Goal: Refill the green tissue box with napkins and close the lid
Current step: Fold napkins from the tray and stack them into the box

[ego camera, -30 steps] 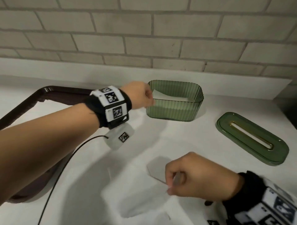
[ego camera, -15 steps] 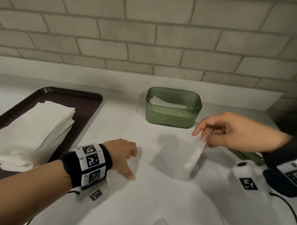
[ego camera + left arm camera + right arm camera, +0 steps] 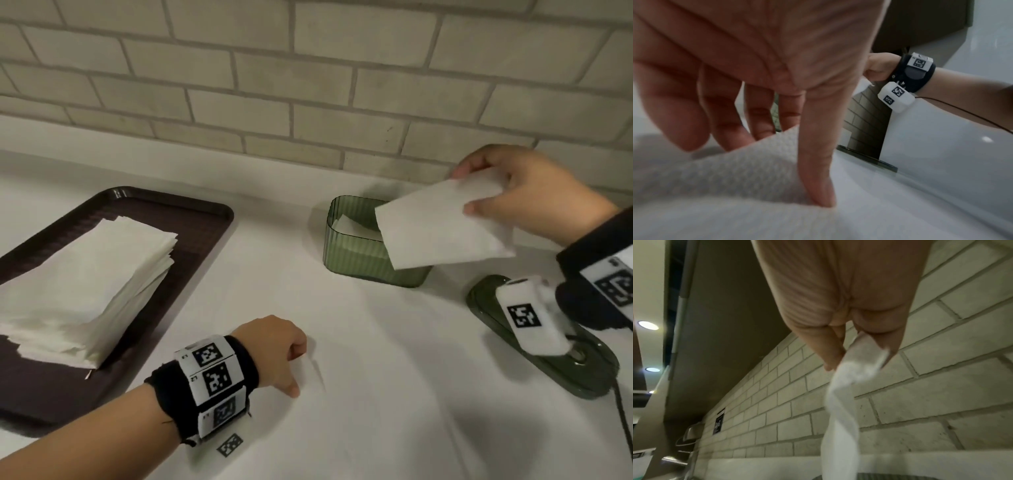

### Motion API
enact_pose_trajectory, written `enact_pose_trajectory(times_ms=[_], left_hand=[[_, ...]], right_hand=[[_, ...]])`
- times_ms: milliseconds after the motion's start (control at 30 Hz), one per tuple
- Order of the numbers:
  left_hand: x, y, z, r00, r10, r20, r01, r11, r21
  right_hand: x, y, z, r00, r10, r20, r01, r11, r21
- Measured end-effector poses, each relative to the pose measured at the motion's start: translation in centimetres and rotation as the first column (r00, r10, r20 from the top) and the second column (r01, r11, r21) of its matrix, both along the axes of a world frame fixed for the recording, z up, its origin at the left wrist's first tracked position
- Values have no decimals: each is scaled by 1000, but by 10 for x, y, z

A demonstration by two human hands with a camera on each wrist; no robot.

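Observation:
The green ribbed tissue box (image 3: 352, 255) stands open near the wall with white napkins inside. My right hand (image 3: 462, 190) pinches a folded white napkin (image 3: 442, 226) by its far edge and holds it tilted just above the box's right half. The same napkin (image 3: 840, 418) hangs down from my fingers in the right wrist view. The green slotted lid (image 3: 589, 373) lies on the table right of the box, partly hidden by my right wrist. My left hand (image 3: 294, 373) is down on the table. Its thumb presses a second napkin (image 3: 725, 186), whose edge rises between thumb and curled fingers.
A dark brown tray (image 3: 191, 219) at the left carries a thick stack of white napkins (image 3: 85, 284). The brick wall (image 3: 308, 85) runs close behind the box. A black cable (image 3: 621, 414) trails off the right wrist near the lid.
My right hand has carried its napkin up from the table front to above the box. My left hand has left the box and come down onto the table.

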State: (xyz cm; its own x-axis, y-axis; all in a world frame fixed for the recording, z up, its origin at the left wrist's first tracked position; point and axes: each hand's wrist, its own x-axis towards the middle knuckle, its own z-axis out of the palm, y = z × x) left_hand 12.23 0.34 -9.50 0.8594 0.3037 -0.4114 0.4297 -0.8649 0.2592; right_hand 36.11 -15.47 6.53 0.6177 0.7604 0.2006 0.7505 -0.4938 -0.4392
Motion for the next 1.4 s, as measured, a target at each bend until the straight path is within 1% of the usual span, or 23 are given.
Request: enact_pose_trajectory(times_ms=[67,167,267,333,400,433,567,700,733,800,833,900,933,1000,1100,1167,1200,1267,1333,1400], left_hand=[[-2,-2,0,1000,22,3,-22,999,29],[-3,-7,2,1000,20,13,-21,997,75],[-3,-9,2,1000,25,20,-26,995,92],[-3,-9,2,999,36,10,-36,995,96],[-3,-9,2,999,43,-1,-43,994,98],[-3,-9,2,999,45,-4,-44,994,99],[-2,-10,2,999,50,-6,-49,993,105],[-3,-9,1,998,58,1,-58,992,110],[-3,-8,1,998,60,6,-60,992,110],[-3,-8,0,998,53,16,-55,993,108],[-4,-7,0,999,48,21,-51,993,107],[-5,-6,0,999,41,31,-44,994,98],[-5,-5,-1,998,39,40,-42,995,86],[-5,-3,0,997,48,61,-49,999,20],[0,5,10,993,47,112,-36,995,-98],[6,13,27,978,54,200,-35,994,-100],[10,18,35,964,85,252,-59,992,-108],[19,29,52,915,211,344,-145,968,-206],[29,41,67,851,345,396,-195,908,-371],[41,51,81,796,444,412,-195,832,-519]], right_hand=[[11,12,-1,997,-64,47,61,997,45],[20,33,-4,994,-102,35,102,995,19],[25,55,-4,989,-128,-77,131,991,28],[32,69,-6,971,-156,-183,163,986,28],[39,79,-11,943,-173,-285,182,983,4],[42,83,-15,934,-181,-307,182,983,-27],[53,93,-38,939,-227,-259,164,956,-243],[57,95,-60,950,-239,-199,146,907,-394],[61,95,-66,948,-242,-205,143,903,-404],[67,92,-72,921,-282,-269,167,910,-379],[68,92,-74,921,-291,-261,177,906,-386],[66,93,-76,949,-257,-180,156,885,-439],[65,94,-76,968,-230,-103,155,866,-475],[61,95,-76,982,-191,12,172,857,-486],[60,93,-77,982,-134,132,182,852,-490],[59,90,-77,972,-98,212,193,850,-491],[58,88,-77,964,-81,254,196,862,-468],[58,85,-76,956,-29,293,171,865,-471],[58,82,-76,961,48,273,112,834,-540],[58,79,-79,977,61,204,77,793,-604]])
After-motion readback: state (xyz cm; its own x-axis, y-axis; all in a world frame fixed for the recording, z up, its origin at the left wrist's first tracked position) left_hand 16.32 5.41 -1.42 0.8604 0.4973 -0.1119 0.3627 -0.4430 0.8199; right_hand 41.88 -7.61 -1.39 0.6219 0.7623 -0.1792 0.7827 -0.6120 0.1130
